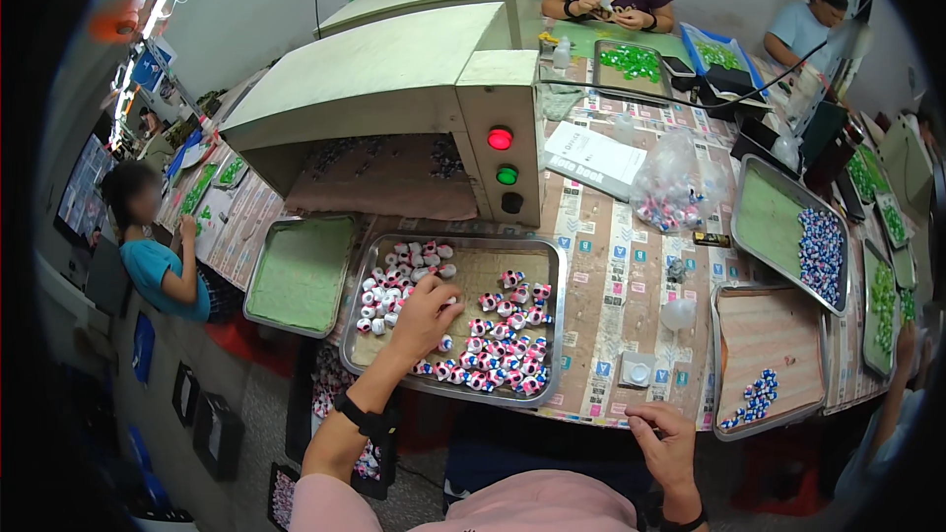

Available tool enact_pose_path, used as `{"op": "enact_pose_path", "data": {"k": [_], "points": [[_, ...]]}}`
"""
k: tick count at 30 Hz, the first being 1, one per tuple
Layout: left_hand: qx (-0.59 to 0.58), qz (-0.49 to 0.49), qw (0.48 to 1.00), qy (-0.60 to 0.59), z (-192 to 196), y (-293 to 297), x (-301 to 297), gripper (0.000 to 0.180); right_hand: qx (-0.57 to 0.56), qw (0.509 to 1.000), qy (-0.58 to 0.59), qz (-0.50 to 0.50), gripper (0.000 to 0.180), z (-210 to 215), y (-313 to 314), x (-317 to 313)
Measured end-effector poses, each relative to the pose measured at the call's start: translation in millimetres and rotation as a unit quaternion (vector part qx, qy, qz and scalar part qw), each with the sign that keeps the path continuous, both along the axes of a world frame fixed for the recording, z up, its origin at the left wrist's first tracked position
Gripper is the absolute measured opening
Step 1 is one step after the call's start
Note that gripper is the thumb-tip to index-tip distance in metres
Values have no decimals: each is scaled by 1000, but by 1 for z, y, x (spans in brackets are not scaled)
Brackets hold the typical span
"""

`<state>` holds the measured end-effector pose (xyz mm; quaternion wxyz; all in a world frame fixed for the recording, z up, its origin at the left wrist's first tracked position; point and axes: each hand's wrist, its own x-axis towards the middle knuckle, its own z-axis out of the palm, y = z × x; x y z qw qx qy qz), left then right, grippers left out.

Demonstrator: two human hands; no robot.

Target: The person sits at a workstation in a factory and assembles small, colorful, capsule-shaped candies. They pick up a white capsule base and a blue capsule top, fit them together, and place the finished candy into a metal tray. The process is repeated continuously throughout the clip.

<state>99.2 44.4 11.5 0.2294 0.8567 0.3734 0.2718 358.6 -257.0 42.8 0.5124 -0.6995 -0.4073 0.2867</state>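
A metal tray [559,330] lined with brown board lies in front of me. On its left sit several small white figurine pieces [379,298] with pink marks; on its right are similar ones with blue and pink patches [503,345]. Over the tray's middle, my left hand [426,315] is closed, a small white piece showing at its fingertips. My right hand [665,438] hovers at the table's front edge, fingers curled and thumb against the index finger. Anything in that pinch is too small to make out. A small white pot [638,370] stands just beyond it.
A beige machine [394,89] with red and green lights stands behind the tray. A green-lined tray [301,276] is at left; trays of blue-and-white pieces [818,251] are at right. A plastic bag [675,187] and notebook [596,158] lie beyond. Other people sit around.
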Motion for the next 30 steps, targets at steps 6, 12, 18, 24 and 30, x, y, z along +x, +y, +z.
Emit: {"op": "enact_pose_path", "data": {"k": [6, 12, 18, 24, 30], "points": [[-229, 84, 919, -308, -4, -12, -11, 18, -12, 1000, 3, -21, 13, -2, -2, 3], [-649, 70, 491, -578, 18, -31, -14, 28, 25, 981, -106, -158, 11, -2, -19, 49], [-727, 121, 372, -565, 32, -84, 8, 29, -56, 931, -212, -294, 15, 19, -63, 108], [-791, 1, 330, -515, 15, -119, 38, 30, -152, 910, -312, -226, 17, 11, -92, 124], [-776, -87, 480, -400, 24, -148, 64, 35, -182, 889, -364, -211, 19, -10, -69, 126]]}}
